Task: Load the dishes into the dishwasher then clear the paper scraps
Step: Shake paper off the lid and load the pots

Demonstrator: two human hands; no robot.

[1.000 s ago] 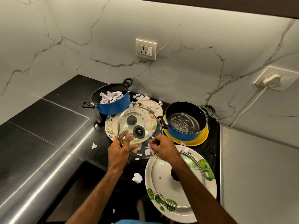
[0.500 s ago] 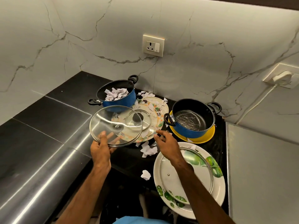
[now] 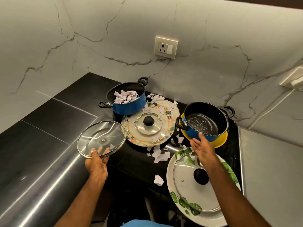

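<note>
My left hand (image 3: 97, 163) grips the near rim of an upturned glass lid (image 3: 101, 138), held out over the counter at the left. My right hand (image 3: 203, 149) is open, fingers spread, just in front of the empty blue pot (image 3: 205, 122) that stands on a yellow plate (image 3: 219, 141). A second blue pot (image 3: 127, 99) at the back holds paper scraps (image 3: 125, 95). A small glass lid (image 3: 148, 123) lies on a flowered plate (image 3: 131, 133). Another lid (image 3: 188, 185) rests on a leaf-patterned plate (image 3: 175, 198) near me. Loose paper scraps (image 3: 159, 155) litter the counter.
The black counter (image 3: 54, 115) runs along a marble wall with a socket (image 3: 166, 47). A steel surface (image 3: 270, 169) lies to the right. A scrap (image 3: 158, 180) sits at the counter's front edge.
My left hand has carried the glass lid leftward, away from the flowered plate. My right hand has let go of the lid and moved right toward the empty blue pot.
</note>
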